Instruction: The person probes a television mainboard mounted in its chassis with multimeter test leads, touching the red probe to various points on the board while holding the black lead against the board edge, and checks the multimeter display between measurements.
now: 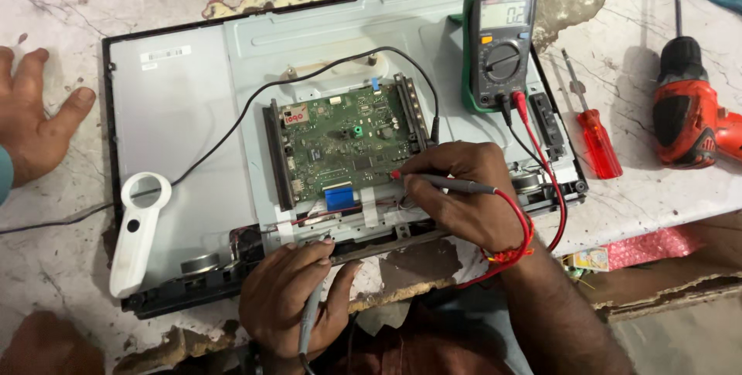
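Inside, the panel frame [166, 105] holds a circuit board [344, 139]; right hand [464, 190] grips red probe [444, 183], left hand [290, 305] black probe [311, 317].

A green-cased multimeter [501, 43] stands beyond the right hand [464, 193], its rectangular grey screen [506, 13] at the top, showing dark digits. On the green circuit board [348, 139], just left of the right hand's probe tip, sits a small pale label with red marks [295, 117] at the far left corner, and a small white barcode sticker [165, 54] lies on the grey metal back panel [178, 120], well beyond the left hand [290, 305] and to its left. Near the right forearm, at the table edge, lie a small colourful printed packet [591, 258] and a pink bubble-wrap piece [653, 245] just beside it.
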`<move>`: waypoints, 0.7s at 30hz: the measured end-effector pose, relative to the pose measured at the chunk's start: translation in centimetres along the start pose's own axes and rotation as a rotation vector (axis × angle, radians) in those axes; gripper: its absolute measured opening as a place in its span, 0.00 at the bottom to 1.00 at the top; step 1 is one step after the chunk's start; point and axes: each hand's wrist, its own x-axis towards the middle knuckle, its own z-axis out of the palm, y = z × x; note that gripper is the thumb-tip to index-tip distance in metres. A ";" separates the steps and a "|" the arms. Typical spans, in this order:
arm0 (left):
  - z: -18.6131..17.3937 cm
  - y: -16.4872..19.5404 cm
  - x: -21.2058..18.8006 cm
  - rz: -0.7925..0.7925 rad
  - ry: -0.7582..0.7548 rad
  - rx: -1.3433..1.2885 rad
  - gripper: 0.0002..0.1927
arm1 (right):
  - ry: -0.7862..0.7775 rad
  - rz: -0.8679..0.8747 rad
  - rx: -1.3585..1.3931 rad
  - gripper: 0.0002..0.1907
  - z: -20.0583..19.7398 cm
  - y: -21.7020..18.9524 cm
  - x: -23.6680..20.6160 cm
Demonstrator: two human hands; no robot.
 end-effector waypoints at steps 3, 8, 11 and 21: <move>-0.1 0.1 -0.1 -0.020 -0.015 0.022 0.24 | 0.003 -0.015 0.032 0.10 0.2 0.2 -0.2; -0.2 0.2 -0.2 -0.029 -0.006 0.026 0.23 | 0.030 0.035 0.136 0.11 0.5 0.5 -0.3; -0.1 0.2 -0.2 -0.027 0.005 0.020 0.23 | 0.012 0.031 0.088 0.12 0.5 0.6 -0.3; -0.2 0.0 -0.3 -0.018 -0.001 0.019 0.24 | -0.019 0.024 0.073 0.12 0.4 0.2 -0.1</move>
